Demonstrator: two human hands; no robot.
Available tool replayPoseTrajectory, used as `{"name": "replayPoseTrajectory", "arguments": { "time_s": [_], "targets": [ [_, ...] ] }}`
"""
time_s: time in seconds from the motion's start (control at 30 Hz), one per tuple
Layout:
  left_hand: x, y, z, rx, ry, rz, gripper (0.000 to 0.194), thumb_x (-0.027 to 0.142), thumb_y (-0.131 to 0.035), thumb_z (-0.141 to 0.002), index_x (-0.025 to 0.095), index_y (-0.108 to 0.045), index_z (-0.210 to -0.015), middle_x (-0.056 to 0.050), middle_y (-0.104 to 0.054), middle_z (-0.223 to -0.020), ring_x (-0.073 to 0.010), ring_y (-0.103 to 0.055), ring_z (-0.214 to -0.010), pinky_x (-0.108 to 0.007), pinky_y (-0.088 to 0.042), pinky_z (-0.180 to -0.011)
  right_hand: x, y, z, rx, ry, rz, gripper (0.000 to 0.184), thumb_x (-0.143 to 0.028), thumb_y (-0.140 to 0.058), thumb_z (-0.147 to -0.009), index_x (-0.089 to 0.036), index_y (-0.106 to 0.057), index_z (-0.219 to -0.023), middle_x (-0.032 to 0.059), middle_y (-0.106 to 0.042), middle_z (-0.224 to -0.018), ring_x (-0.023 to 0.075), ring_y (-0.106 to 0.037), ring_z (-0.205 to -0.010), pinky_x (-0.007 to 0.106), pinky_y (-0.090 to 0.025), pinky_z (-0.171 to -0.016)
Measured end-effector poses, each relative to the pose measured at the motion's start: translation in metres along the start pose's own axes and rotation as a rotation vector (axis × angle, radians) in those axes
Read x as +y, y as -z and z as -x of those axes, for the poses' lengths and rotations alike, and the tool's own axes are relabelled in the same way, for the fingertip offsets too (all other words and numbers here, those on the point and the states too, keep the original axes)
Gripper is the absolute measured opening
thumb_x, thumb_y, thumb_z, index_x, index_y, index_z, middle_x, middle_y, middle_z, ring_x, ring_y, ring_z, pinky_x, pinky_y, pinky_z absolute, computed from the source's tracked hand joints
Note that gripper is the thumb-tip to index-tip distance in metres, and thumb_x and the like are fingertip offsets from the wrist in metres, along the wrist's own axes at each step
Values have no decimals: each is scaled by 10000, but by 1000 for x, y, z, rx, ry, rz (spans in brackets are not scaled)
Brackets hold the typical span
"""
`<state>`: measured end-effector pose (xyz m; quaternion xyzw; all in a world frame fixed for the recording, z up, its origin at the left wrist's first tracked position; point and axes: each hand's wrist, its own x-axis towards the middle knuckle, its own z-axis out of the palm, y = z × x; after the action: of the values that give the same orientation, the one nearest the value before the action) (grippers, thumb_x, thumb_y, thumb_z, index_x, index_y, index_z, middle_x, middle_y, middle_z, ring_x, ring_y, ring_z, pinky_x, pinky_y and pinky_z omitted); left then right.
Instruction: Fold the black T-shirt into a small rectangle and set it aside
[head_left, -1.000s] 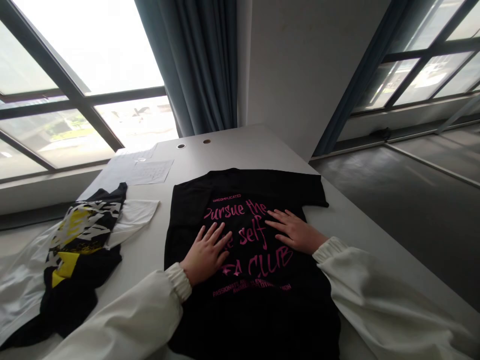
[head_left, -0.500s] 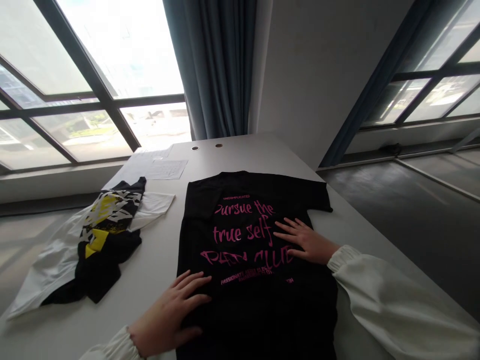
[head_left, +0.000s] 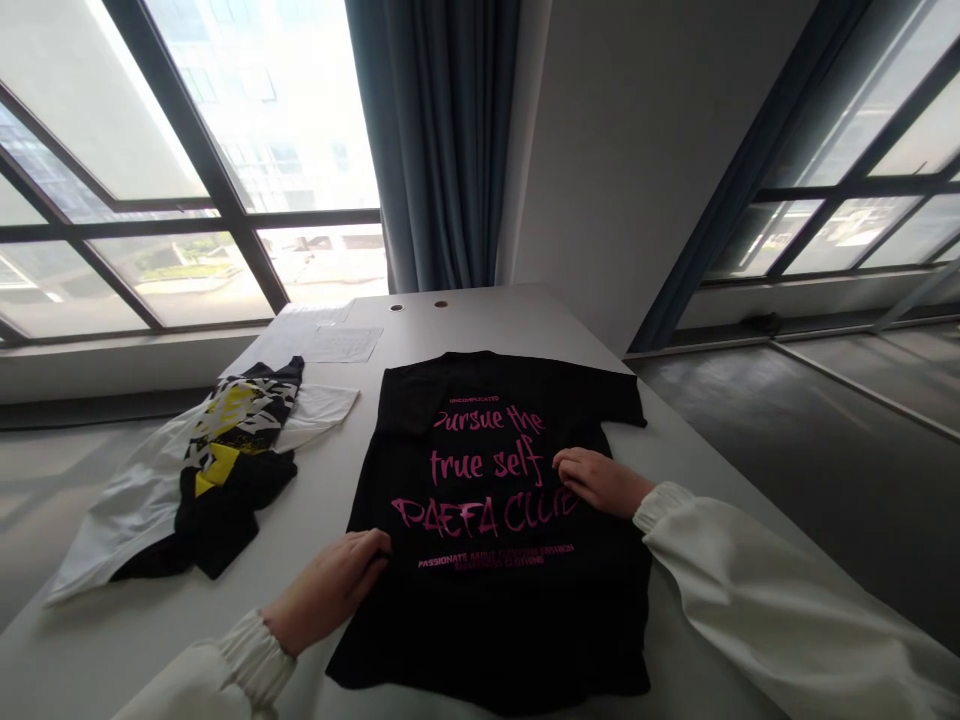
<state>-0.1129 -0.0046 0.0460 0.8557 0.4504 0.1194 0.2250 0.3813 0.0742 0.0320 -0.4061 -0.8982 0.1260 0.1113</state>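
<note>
A black T-shirt (head_left: 487, 610) with pink lettering lies flat on the white table (head_left: 495, 320), printed side up. My left hand (head_left: 334, 585) rests at the shirt's left edge with its fingers curled onto the cloth. On the right half of the print lies my right hand (head_left: 596, 480), its fingers bent and pressed against the fabric. Both arms wear white sleeves with gathered cuffs.
A second garment (head_left: 217, 480) in black, white and yellow lies crumpled on the table's left side. Sheets of paper (head_left: 334, 342) sit beyond it near two round cable holes (head_left: 418, 305). Windows and a blue curtain (head_left: 442, 150) stand behind; open floor lies to the right.
My left hand slid from the middle of the print to the shirt's left edge and curled its fingers. My right hand's fingers went from spread flat to bent.
</note>
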Motion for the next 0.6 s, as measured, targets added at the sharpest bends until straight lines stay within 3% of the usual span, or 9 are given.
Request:
{"name": "replayPoseTrajectory", "arguments": {
  "time_s": [0.17, 0.3, 0.37, 0.43, 0.5, 0.6],
  "targets": [
    [1, 14, 3, -106, -4, -7, 120, 285, -479, -997, 288, -592, -1037, -18, -744, -988, -209, -715, -910, -328, -548, -822, -5, 17, -6, -150, 19, -35, 142, -178, -553, -951, -223, -684, -921, 87, -694, -1121, 233, -658, -992, 389, -548, -920],
    [15, 25, -17, -194, -26, -72, 138, 377, -554, -997, 265, -636, -1006, -23, -741, -964, -213, -706, -888, -322, -539, -796, -4, 27, -32, -254, 12, -35, 120, -256, -633, -941, -220, -744, -914, 79, -707, -1086, 238, -683, -984, 382, -550, -929],
    [27, 27, -37, -179, -79, -113, 229, 433, -532, -1032, 245, -663, -1025, -47, -741, -1026, -228, -709, -962, -347, -548, -869, -2, 28, -58, -223, 11, -18, 176, -318, -644, -958, -210, -773, -1012, 100, -725, -1134, 268, -684, -1081, 413, -526, -1027],
    [40, 23, -61, -142, -171, -152, 288, 455, -510, -1059, 240, -684, -1140, -69, -734, -1159, -246, -698, -1087, -389, -537, -991, 1, 23, -93, -106, -27, 14, 315, -378, -604, -998, -199, -761, -1205, 133, -694, -1335, 300, -626, -1275, 442, -446, -1162],
    [49, 13, -84, -99, -255, -205, 357, 478, -545, -1050, 256, -667, -1302, -90, -688, -1345, -276, -663, -1221, -428, -522, -1061, 6, 11, -131, -51, -122, 48, 501, -453, -573, -1019, -172, -664, -1423, 165, -587, -1529, 324, -503, -1453, 453, -349, -1252],
    [49, -11, -111, -22, -291, -305, 544, 509, -601, -1017, 257, -571, -1498, -123, -557, -1567, -343, -546, -1418, -508, -476, -1152, 18, -12, -183, -100, -343, 108, 729, -564, -493, -1040, -120, -454, -1616, 206, -354, -1706, 366, -288, -1595, 488, -256, -1293]
  ]
}}
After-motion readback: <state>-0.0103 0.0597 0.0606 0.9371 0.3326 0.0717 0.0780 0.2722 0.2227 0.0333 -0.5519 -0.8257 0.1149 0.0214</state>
